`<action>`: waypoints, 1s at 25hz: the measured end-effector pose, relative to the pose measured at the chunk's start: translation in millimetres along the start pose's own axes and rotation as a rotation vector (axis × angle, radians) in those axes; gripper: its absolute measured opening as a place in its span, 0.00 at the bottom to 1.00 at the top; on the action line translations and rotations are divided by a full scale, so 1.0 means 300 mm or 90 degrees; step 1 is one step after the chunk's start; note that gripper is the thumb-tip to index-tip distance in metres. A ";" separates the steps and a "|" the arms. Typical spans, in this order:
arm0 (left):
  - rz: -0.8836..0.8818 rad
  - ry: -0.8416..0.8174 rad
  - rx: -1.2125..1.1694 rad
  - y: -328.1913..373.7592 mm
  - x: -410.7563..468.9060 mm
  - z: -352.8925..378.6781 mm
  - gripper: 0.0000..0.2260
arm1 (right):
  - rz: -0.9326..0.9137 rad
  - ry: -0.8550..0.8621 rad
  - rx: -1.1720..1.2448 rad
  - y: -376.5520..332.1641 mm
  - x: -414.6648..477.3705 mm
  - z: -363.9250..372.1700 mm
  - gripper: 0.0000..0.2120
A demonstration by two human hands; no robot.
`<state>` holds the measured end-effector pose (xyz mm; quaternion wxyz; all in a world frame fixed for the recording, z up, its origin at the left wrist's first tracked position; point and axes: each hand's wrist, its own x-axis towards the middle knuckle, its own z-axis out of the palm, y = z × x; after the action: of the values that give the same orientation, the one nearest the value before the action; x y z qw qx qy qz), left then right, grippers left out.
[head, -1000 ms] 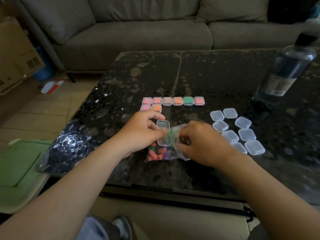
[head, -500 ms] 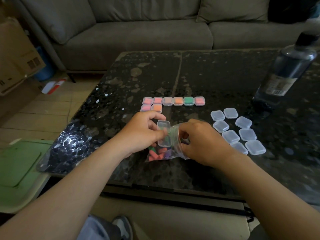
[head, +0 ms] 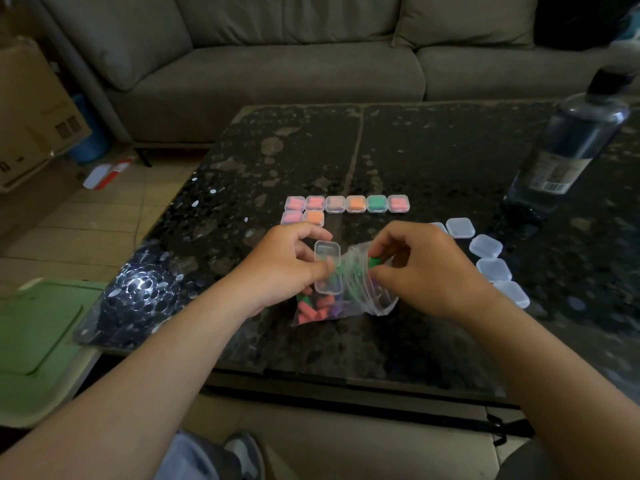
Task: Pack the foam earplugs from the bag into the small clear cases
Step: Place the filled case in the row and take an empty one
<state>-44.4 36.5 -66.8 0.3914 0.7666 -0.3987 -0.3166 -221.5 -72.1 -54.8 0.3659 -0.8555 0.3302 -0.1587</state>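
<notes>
Green earplug: pinched between thumb and fingertips of the right hand, just right of the open case, at the raised mouth of the bag. It's too small to read its axis.

Open case: hinged clear case, unfolded flat-ish, with its long axis running away from the person and one half at the far end. The left hand grips it, thumb on the near half and index finger curled over the far end. Something green shows through the near half. I can't tell if it's inside the case or in the bag behind.

The case and earplug sit between the two hands, close together but not touching, above the bag.

The bag lies on the black speckled table under both hands. Loose earplugs, orange-pink, purple and green, are bunched at its near-left end.

Both forearms come in from the near corners and converge over the table's near edge. The right hand is palm down with its back to the camera and fingers curled. The left hand's back faces up and left.

Filled cases sit beyond the hands, six in a row plus two under its left end. Empty closed cases are clustered to the right, partly hidden by the right hand. A clear bottle stands at far right, with a grey sofa behind the table.
</notes>
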 end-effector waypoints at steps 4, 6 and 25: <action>-0.001 0.019 -0.022 0.014 -0.008 -0.002 0.17 | -0.016 0.036 0.043 0.007 -0.008 -0.011 0.12; 0.014 0.030 -0.054 0.023 -0.014 0.001 0.17 | -0.037 0.061 0.062 0.005 -0.010 -0.009 0.13; 0.024 -0.043 -0.219 0.043 -0.025 0.032 0.16 | -0.180 0.089 0.033 -0.003 -0.018 0.055 0.18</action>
<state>-60.4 34.9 -59.2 0.5093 0.6695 -0.3658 -0.3983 -216.6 -59.5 -65.5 0.3383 -0.8706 0.2268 -0.2761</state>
